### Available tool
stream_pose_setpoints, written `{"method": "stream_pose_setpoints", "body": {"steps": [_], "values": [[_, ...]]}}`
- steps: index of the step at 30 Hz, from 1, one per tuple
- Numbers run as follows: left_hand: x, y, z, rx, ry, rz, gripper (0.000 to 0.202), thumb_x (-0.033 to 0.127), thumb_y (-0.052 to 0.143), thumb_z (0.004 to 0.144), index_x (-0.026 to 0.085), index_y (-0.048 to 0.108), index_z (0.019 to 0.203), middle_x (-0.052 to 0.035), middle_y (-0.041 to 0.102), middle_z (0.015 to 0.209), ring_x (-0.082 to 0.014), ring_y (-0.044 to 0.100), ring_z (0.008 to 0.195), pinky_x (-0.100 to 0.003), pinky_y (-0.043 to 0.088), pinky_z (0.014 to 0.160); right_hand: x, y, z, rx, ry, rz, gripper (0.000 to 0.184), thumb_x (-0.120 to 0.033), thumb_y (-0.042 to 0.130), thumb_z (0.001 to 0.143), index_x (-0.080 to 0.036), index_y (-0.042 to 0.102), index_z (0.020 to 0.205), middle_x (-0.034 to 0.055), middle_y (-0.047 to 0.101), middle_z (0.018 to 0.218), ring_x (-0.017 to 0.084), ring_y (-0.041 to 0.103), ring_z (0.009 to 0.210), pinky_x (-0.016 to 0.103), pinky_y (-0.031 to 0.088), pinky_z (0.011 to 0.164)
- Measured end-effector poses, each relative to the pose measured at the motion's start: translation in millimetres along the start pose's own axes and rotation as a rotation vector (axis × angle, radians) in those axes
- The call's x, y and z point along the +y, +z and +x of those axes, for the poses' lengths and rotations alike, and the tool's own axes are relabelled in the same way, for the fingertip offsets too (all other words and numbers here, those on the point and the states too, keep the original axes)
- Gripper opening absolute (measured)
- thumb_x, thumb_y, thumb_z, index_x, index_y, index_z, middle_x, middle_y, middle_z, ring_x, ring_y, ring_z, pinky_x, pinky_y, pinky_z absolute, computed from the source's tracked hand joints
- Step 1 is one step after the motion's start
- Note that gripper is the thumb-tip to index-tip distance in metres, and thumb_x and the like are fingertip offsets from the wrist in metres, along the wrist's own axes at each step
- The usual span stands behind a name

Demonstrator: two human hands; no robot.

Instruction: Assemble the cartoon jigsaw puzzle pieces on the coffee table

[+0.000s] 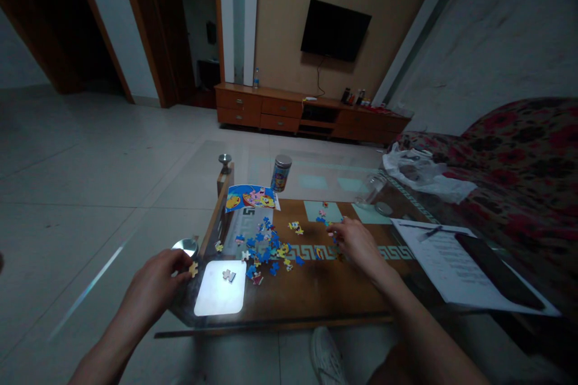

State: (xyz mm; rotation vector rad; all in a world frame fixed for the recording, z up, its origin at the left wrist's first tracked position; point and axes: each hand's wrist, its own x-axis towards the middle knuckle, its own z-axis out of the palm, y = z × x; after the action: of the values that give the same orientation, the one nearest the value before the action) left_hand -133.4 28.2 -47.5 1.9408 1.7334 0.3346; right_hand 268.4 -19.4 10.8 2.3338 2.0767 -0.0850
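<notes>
My left hand (156, 284) has a yellow puzzle piece (193, 269) pinched between thumb and fingers, right at the near-left corner of the table (271, 326). The piece's long axis seems to tilt from near-left up to far-right, but it's tiny, so that's rough. A chrome knob (186, 246) sits just behind those fingers. Right of that hand, a glowing white panel (212, 295) with a pale piece (229, 275) on it lies next to the pile (264, 249) of mostly blue and yellow pieces. My right hand (356, 243) is angled left, fingertips (335, 232) close together among scattered pieces; can't tell if they're holding one. Farther back are a picture card (250, 197) and a canister (280, 172). Off right, a black phone (499, 271) lies on papers (451, 261).
</notes>
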Motion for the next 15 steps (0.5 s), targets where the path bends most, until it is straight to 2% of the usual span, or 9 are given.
{"method": "stream_pose_setpoints", "body": {"steps": [4, 8, 15], "values": [[-1, 0.4, 0, 0.004, 0.001, -0.02, 0.02, 0.03, 0.054, 0.07, 0.022, 0.067, 0.083, -0.0062, 0.071, 0.092, -0.0258, 0.064, 0.092, -0.034, 0.047, 0.078, -6, 4, -1, -0.058, -0.063, 0.032, 0.029, -0.005, 0.057, 0.078, -0.019, 0.075, 0.096, 0.0108, 0.07, 0.097, 0.025, 0.061, 0.1, 0.032, 0.041, 0.088], [-3, 1.6, 1, 0.01, 0.006, -0.016, 0.019, 0.029, 0.054, 0.07, 0.023, 0.067, 0.082, -0.006, 0.071, 0.092, -0.0258, 0.064, 0.093, -0.034, 0.047, 0.078, -14, 6, -3, -0.089, -0.088, 0.007, 0.026, -0.005, 0.059, 0.077, -0.018, 0.075, 0.092, 0.0115, 0.07, 0.096, 0.026, 0.062, 0.096, 0.032, 0.043, 0.08], [-1, 0.5, 0, 0.011, 0.01, 0.012, 0.018, 0.029, 0.054, 0.071, 0.022, 0.067, 0.081, -0.0059, 0.071, 0.091, -0.0255, 0.064, 0.092, -0.033, 0.047, 0.077, -18, 14, -5, -0.081, -0.108, 0.033, 0.023, -0.004, 0.059, 0.076, -0.017, 0.072, 0.088, 0.0114, 0.071, 0.096, 0.027, 0.062, 0.094, 0.032, 0.041, 0.078]]}}
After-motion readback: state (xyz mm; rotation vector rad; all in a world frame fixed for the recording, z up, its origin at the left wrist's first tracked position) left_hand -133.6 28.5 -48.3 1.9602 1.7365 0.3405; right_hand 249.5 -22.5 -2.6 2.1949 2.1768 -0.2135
